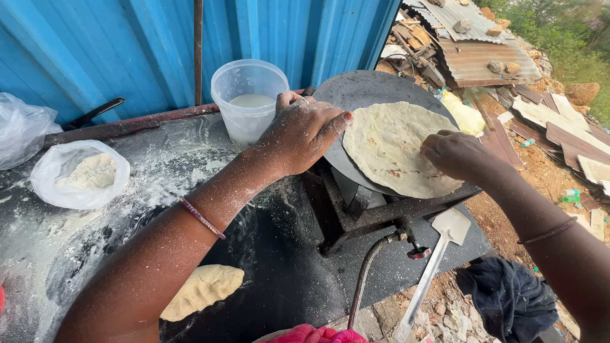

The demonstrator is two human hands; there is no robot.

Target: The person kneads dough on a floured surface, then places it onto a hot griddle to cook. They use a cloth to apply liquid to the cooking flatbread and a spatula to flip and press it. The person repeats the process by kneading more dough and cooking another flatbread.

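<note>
Both hands on the flatbread (391,147) mid-frame, sitting on the griddle (356,89): left hand (304,130) fingers flat at its edge, right hand (454,154) pinching it.

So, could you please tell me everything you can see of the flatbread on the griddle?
The flatbread is a thin, roughly round, pale cream disc with a few light brown spots, lying flat on the dark round griddle above the burner stand. It covers much of the griddle's right side. The left hand touches its left edge with its fingertips, and the right hand presses on its right edge.
</note>
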